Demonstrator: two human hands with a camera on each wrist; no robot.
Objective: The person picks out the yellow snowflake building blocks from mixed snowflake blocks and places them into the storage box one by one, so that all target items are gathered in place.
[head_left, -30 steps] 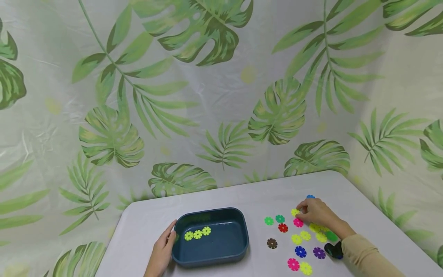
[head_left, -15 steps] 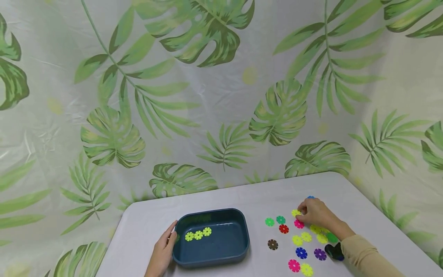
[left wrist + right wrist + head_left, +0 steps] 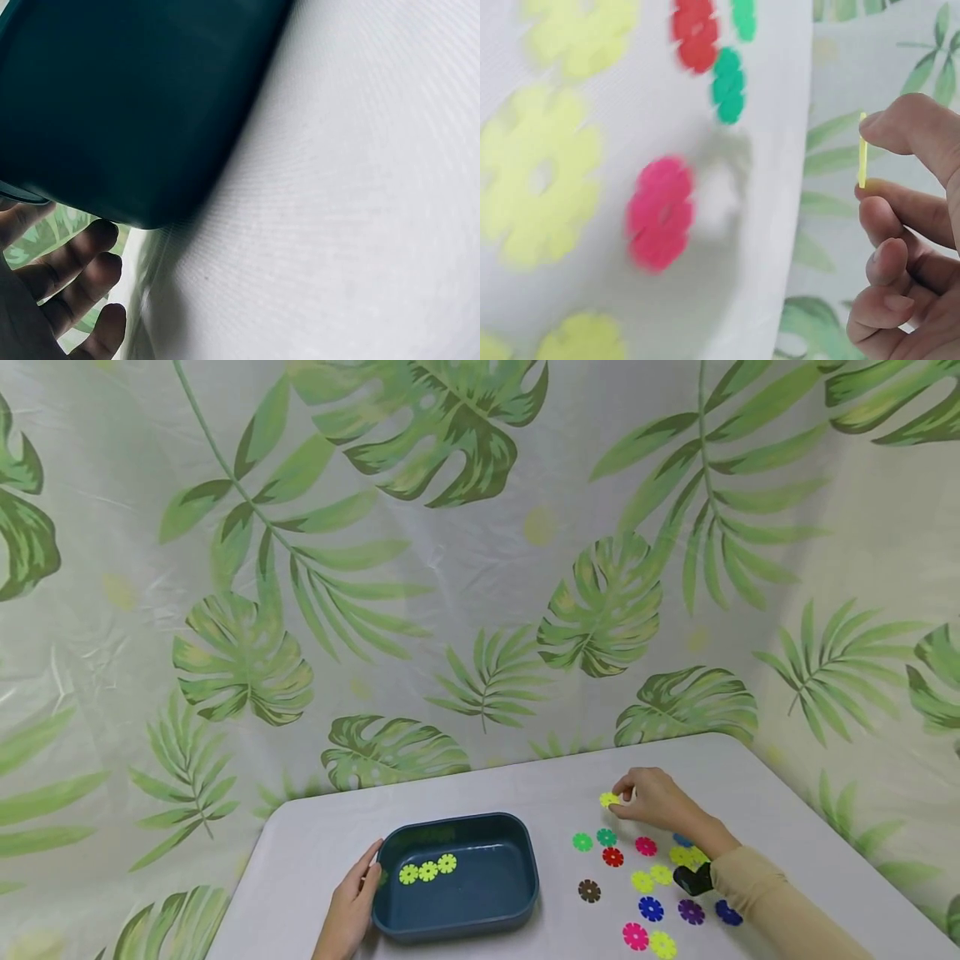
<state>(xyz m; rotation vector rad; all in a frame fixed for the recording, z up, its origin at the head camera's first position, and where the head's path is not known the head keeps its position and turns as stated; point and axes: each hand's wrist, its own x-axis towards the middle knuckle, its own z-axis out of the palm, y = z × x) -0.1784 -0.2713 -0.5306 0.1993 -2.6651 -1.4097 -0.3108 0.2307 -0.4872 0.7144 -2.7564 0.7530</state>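
Note:
A yellow snowflake disc point(image 3: 608, 799) with a notched edge is pinched by its edges between the thumb and a finger of my right hand point(image 3: 654, 798), raised off the table. In the right wrist view the disc point(image 3: 863, 150) appears edge-on. My left hand point(image 3: 352, 893) holds the left wall of a dark blue-green plastic basin point(image 3: 480, 929), thumb at the rim; the left wrist view shows several fingers loosely bent near the basin's outer side point(image 3: 135, 105). Inside the basin, three yellow discs point(image 3: 427, 871) lie in a row.
Loose snowflake discs spread over the table's right side: a pink disc point(image 3: 646, 846), a red disc point(image 3: 612, 857), a brown disc point(image 3: 589, 891), a purple disc point(image 3: 691, 912) and several others. A black wrist device point(image 3: 693, 881) sits below my right wrist. Leaf-patterned cloth point(image 3: 480, 568) hangs behind.
My right hand has lifted the yellow disc and moved it left and away from me. A dark blue disc beneath the forearm has come into view. My left hand and the basin stay put.

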